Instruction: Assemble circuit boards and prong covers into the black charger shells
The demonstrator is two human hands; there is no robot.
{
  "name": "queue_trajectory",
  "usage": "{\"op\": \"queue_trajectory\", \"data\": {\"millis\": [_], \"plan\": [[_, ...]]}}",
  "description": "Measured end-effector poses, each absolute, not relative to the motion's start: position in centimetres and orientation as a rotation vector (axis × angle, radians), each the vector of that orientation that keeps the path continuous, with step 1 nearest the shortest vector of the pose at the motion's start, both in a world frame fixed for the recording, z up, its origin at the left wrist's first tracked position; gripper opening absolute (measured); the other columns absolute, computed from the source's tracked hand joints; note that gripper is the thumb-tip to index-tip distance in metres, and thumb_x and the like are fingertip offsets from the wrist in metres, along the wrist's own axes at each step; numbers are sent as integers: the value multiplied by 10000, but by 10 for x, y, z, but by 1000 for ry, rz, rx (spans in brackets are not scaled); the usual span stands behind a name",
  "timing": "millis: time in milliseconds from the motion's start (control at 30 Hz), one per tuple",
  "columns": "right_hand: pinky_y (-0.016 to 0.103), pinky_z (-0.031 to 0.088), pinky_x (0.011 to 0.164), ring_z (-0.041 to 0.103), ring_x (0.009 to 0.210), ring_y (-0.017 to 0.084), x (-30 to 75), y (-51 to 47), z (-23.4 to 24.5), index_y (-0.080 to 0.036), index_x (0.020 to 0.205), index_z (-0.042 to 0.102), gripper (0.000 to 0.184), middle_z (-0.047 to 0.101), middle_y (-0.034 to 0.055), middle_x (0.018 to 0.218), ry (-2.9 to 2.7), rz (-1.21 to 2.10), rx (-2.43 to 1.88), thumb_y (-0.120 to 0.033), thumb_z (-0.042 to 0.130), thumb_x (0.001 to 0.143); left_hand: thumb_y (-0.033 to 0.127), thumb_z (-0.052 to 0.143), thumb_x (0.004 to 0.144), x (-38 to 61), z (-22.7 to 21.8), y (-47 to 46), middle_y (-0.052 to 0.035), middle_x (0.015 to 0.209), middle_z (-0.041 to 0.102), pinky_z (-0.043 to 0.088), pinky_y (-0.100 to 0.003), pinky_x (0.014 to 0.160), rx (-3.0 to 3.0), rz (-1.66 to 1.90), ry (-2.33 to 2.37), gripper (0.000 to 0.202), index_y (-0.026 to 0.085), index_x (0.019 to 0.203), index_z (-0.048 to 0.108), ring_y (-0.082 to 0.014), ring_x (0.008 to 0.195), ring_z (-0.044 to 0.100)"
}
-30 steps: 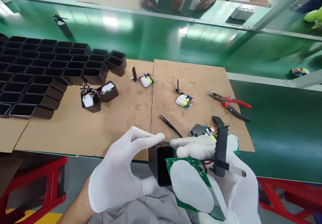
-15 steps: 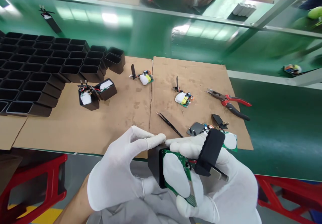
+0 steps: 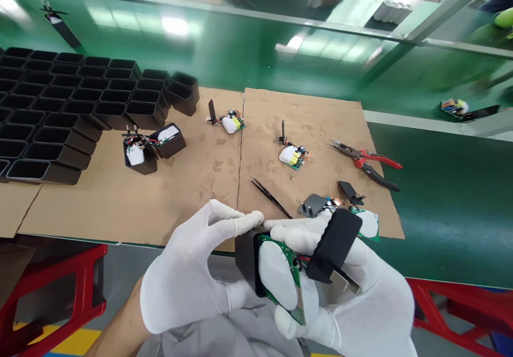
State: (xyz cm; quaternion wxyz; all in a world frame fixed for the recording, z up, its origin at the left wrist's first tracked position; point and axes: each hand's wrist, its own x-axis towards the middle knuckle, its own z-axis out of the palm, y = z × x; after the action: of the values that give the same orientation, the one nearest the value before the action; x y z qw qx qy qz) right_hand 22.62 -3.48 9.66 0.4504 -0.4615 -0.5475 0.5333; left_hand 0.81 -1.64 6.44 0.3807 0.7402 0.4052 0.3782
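Board's partway in by the look of it: circuit board (image 3: 289, 249) sits edge-first in the mouth of the black housing (image 3: 247, 263), lower centre of frame, outer part sticking out. Left hand (image 3: 192, 271) has thumb and fingers closed around the housing; right hand (image 3: 352, 287) pinches the board, fingers above, thumb below. End cap (image 3: 335, 245) not seated, sits against the right fingers on its wires. Two loaded housings (image 3: 145, 165), centre left, carry boards; at least one has wires and prongs poking out, so I'd call those not closed up either. Loose boards (image 3: 295, 164) on the cardboard (image 3: 192, 186), centre to lower right, look like what's left, plus a block of open-topped housings (image 3: 66, 174), upper left. Materials: housings smooth dark plastic, rounded-rectangle mouths; board rigid green with a matte white oval pad; cap flat, one edge scalloped; cardboard creased, stained; gloves thin white fabric.
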Motion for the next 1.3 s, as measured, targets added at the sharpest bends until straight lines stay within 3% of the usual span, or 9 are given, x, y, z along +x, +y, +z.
{"op": "queue_trajectory", "data": {"millis": [267, 433, 633, 833, 1033, 1200, 1300], "plan": [[297, 671, 820, 790, 889, 228, 229, -38, 93, -362, 1332, 710, 745, 775, 11, 1081, -1517, 1225, -1083, -100, 970, 685, 57, 787, 708, 9, 64, -16, -2, 1143, 694, 599, -203, 917, 1863, 970, 1040, 722, 253, 1392, 664, -121, 1013, 703], [312, 666, 784, 778, 891, 260, 223, -37, 100, -311, 1249, 746, 608, 790, 35, 1021, -1528, 1143, -1142, -167, 971, 702, 30, 773, 696, 9, 62, -17, -6, 1147, 699, 605, -225, 911, 1848, 979, 1045, 746, 265, 1395, 661, -135, 1015, 705], [329, 635, 675, 720, 755, 227, 215, -29, 106, -333, 1141, 796, 439, 760, 13, 847, -1505, 1172, -1113, -188, 944, 754, 125, 845, 737, 7, 60, -17, -11, 1152, 698, 609, -234, 914, 1857, 981, 1029, 718, 272, 1410, 646, -136, 1010, 711], [304, 611, 667, 682, 703, 188, 216, -31, 105, -370, 1208, 774, 541, 745, -15, 858, -1452, 1207, -1110, -174, 954, 737, 58, 797, 720, 8, 62, -16, -6, 1142, 697, 608, -237, 916, 1850, 988, 1022, 731, 276, 1402, 650, -136, 1015, 711], [325, 648, 712, 713, 754, 211, 216, -32, 106, -326, 1122, 804, 452, 748, 17, 874, -1471, 1175, -1112, -149, 948, 731, 78, 807, 733, 9, 63, -17, 0, 1114, 693, 598, -214, 908, 1849, 1004, 1026, 694, 257, 1388, 663, -119, 981, 701], [320, 673, 595, 703, 685, 186, 216, -34, 105, -302, 1208, 772, 489, 737, 27, 911, -1336, 1394, -1061, -100, 896, 780, 47, 791, 687, 10, 60, -17, -3, 1110, 702, 614, -254, 878, 1843, 1008, 1010, 755, 282, 1392, 657, -142, 958, 708], [307, 691, 627, 716, 687, 170, 213, -32, 104, -343, 1197, 774, 539, 725, -2, 894, -1326, 1473, -998, -12, 859, 780, 20, 755, 677, 11, 56, -17, -9, 1102, 707, 617, -281, 870, 1825, 1012, 1024, 767, 294, 1387, 661, -157, 954, 713]]}}
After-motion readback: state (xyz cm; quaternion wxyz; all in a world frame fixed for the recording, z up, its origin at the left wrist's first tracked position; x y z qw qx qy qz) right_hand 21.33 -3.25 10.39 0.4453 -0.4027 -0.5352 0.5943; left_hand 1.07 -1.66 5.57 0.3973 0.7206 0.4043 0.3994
